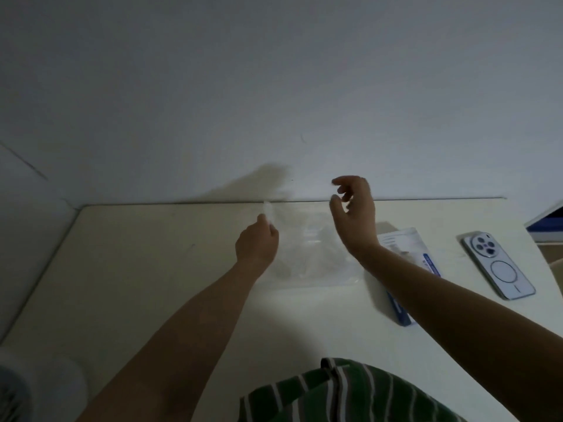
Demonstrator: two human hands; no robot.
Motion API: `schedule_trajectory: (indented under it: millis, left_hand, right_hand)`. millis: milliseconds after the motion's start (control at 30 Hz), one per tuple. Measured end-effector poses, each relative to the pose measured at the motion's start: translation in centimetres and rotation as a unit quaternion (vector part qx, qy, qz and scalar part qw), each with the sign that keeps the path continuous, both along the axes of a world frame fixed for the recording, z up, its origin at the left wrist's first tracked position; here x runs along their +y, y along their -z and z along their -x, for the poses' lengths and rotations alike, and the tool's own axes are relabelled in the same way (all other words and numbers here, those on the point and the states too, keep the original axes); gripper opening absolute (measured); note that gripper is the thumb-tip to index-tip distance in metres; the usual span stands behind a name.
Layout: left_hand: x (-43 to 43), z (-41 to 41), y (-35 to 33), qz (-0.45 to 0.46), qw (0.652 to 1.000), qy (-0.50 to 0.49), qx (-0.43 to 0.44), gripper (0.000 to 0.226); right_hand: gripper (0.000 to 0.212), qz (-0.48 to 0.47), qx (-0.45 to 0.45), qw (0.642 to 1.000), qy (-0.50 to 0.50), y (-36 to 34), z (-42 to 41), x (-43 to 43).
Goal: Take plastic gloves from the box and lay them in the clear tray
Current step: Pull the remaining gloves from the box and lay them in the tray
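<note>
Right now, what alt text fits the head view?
Left hand pinches a clear plastic glove above a clear tray on a cream table; right hand hovers beside it, fingers loosely curled. A blue-and-white glove box and a face-down phone lie to the right.

Left hand (257,242): pinches plastic glove (307,257) near the desk's (137,269) far edge.
Right hand (355,208): raised, fingers loosely curled, holding nothing.
</note>
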State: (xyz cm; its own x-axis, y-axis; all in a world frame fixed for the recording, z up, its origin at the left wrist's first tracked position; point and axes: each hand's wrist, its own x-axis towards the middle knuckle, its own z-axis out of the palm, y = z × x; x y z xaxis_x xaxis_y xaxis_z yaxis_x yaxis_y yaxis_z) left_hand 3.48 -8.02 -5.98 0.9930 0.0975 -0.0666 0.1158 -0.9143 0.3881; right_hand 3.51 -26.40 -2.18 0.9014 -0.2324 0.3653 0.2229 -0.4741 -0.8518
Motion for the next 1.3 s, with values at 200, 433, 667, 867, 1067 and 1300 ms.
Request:
schedule_trajectory:
  millis: [200, 433, 667, 867, 1067, 1300]
  left_hand:
    - [-0.7, -0.1, 0.5, -0.016, 0.998, 0.003, 0.064, 0.019]
    - [-1.3, -0.2, 0.3, -0.076, 0.982, 0.132, -0.11, 0.041]
    - [-1.5, -1.6, 2.5, 0.233, 0.9, -0.04, 0.367, 0.058]
    - [-0.7, -1.5, 4.7, 0.21, 0.909, -0.075, 0.352, 0.086]
    - [-0.8, -1.1, 4.9, 0.147, 0.906, -0.055, 0.393, 0.093]
    - [-2.7, -1.7, 1.0, -0.004, 0.996, 0.029, 0.087, 0.023]
  right_hand:
    - [0.028, 0.147, 0.263, 0.933, -0.198, 3.3, -0.3, 3.1]
    - [0.072, 0.113, 0.441, 0.856, -0.245, 6.4, -0.4, 3.8]
    - [0.071, -0.018, 0.508, 0.831, -0.225, 7.4, -1.1, 3.1]
    - [0.072, -0.01, 0.508, 0.852, -0.126, 8.7, -1.6, 1.9]
    - [0.083, -0.074, 0.556, 0.815, -0.147, 7.9, -1.3, 1.8]
    - [0.036, -0.014, 0.388, 0.901, -0.191, 1.9, -2.0, -0.2]
